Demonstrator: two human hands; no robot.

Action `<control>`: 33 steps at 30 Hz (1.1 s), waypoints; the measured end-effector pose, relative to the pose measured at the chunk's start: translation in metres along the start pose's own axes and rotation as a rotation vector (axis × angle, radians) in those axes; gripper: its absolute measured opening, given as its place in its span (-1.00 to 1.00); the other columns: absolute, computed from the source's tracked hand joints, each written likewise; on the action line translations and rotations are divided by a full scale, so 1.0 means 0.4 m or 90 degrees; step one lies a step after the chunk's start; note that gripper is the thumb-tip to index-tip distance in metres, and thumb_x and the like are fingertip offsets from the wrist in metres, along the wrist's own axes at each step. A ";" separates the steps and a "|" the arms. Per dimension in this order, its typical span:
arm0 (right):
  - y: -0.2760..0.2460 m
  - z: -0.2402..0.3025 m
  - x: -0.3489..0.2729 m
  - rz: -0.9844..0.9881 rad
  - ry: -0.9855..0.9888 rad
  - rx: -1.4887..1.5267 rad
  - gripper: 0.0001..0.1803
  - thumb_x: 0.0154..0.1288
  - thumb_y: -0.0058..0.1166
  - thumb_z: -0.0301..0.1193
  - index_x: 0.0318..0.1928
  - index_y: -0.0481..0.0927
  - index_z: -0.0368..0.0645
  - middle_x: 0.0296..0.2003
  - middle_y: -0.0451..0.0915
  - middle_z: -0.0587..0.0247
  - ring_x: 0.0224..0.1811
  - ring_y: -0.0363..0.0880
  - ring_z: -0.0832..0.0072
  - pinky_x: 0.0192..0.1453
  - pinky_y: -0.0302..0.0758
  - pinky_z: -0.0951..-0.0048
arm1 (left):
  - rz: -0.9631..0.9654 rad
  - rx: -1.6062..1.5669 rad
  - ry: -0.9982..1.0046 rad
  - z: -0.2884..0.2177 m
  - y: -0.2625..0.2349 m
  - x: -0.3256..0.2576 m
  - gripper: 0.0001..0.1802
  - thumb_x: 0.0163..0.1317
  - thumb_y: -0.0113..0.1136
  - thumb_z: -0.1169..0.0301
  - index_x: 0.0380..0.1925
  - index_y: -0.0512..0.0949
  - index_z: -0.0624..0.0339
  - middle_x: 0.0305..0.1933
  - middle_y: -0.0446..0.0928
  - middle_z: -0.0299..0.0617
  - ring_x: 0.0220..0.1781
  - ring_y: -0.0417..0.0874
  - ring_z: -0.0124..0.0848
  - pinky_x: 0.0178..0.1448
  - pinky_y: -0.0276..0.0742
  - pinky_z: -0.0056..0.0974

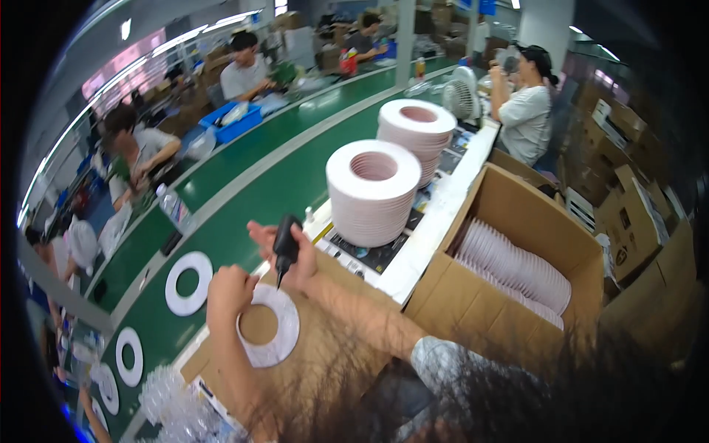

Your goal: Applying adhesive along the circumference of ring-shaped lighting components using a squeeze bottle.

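Note:
My right hand [304, 267] grips a black squeeze bottle [286, 240] with a narrow nozzle. The bottle is tilted, its tip pointing down just above a flat white ring [286, 343]. This ring lies on the brown cardboard [340, 328] in front of me. By the ring's upper left edge, my left hand [233, 290] is closed with its fingers curled. Whatever those fingers hold, if anything, is hidden. Beyond my right hand stand two tall stacks of the same rings, a nearer stack [373, 203] and a farther stack [425, 144].
Several loose rings, one ring [171, 284] among them, lie on the green conveyor [244, 203] at left. A cardboard box [509, 244] of rings stands at right, and clear plastic pieces [173, 402] lie at lower left. Co-workers sit farther along, near a fan [461, 96].

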State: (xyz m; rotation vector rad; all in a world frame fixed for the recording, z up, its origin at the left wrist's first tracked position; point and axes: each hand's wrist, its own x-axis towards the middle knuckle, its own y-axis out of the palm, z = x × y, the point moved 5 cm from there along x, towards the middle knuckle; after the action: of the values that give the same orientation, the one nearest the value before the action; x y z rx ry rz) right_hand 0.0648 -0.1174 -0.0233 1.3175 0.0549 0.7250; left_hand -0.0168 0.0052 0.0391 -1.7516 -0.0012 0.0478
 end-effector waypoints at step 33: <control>0.043 0.024 -0.020 -0.069 0.116 -0.209 -0.48 0.36 0.02 0.00 -0.19 0.61 -0.29 -0.41 0.61 0.15 -0.61 0.47 0.61 -0.70 0.23 0.67 | -0.102 0.014 -0.186 0.101 -0.026 0.004 -0.63 0.30 0.13 0.15 -0.36 0.68 0.25 -0.32 0.65 0.15 -0.23 0.66 0.11 -0.07 0.57 0.00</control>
State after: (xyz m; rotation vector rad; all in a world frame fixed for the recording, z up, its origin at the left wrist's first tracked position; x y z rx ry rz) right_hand 0.0552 -0.1286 -0.0083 0.9273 0.1472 0.7254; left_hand -0.0163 0.0468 0.0422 -1.7032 -0.3531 0.1847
